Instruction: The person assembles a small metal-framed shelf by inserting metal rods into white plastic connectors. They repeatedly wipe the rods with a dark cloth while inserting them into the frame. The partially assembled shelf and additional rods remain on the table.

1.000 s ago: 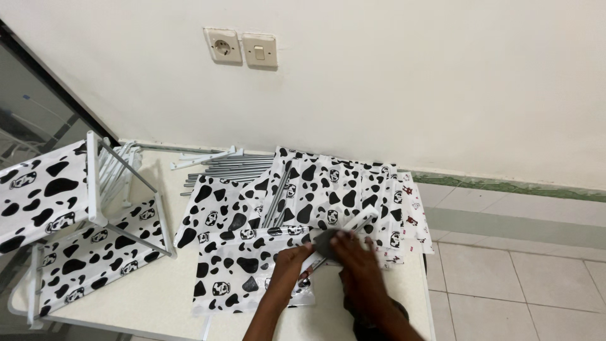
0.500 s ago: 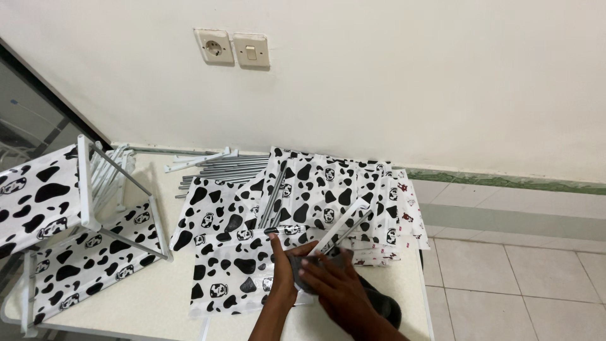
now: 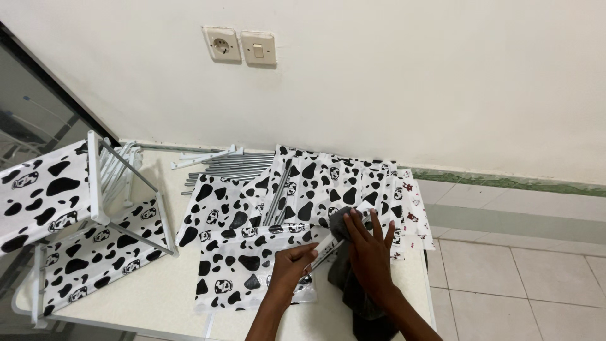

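Left hand: the left hand (image 3: 291, 264) is closed around the lower end of a white rod (image 3: 332, 238), fingers curled over it, above the cow-print sheets.
Right hand: the right hand (image 3: 369, 249) lies with fingers spread and flat, pressing a dark grey cloth (image 3: 346, 265) against the upper part of the rod; it grips nothing tightly that I can see.
White rod: it runs at a slant from the left hand up toward the right, between the two hands, over the near right part of the table (image 3: 158, 297); its top end shows just past the right fingertips.
Dark grey cloth: bunched under the right palm and around the rod, the rest trailing down toward the table's near edge beside the right wrist.
Cow-print sheets: several flat fabric panels (image 3: 252, 233) in black and white overlap across the middle of the table, under and beyond both hands.
Metal tubes: a bundle of grey tubes (image 3: 224, 169) lies at the back of the table, near the wall, partly covered by the panels.
Half-built rack: a white frame with cow-print shelves (image 3: 69, 215) stands at the left end of the table, well apart from the hands.
Wall: a socket (image 3: 222, 43) and a switch (image 3: 258, 48) sit side by side above the table.
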